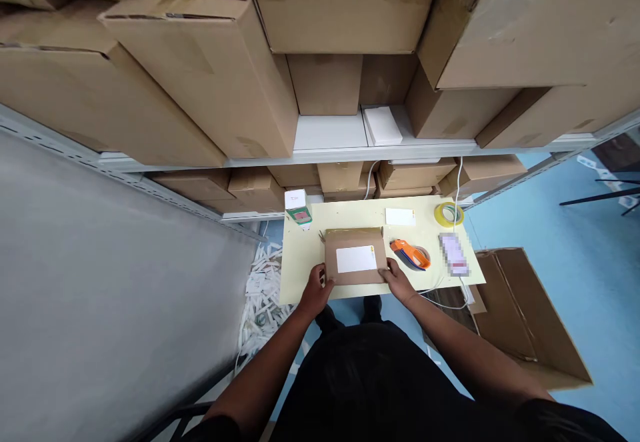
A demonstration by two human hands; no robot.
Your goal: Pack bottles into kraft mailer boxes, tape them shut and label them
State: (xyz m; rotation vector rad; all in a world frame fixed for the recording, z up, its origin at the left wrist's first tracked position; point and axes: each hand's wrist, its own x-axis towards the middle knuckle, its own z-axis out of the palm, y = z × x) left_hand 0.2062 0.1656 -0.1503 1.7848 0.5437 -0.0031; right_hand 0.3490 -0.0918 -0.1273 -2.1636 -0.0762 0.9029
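Note:
A small brown cardboard box (355,279) with a white label (356,259) on its top face is at the front edge of the pale yellow table (305,275). At its lower left corner, my left hand (316,290) grips the side, thumb near the top edge. My right hand (399,282) holds the opposite lower corner, the thumb resting on top. Just right of the box lies an orange tape dispenser (411,255). Behind it is a white card or label (400,217). A small green and white box (299,207) stands at the table's back left.
A roll of yellow tape (449,215) and a blurred-out phone-like object (454,254) lie at the right, near a white cable (457,189). Shelves (330,134) packed with cartons rise behind. White scraps (263,289) litter the floor at left; a large open carton (530,315) stands at right.

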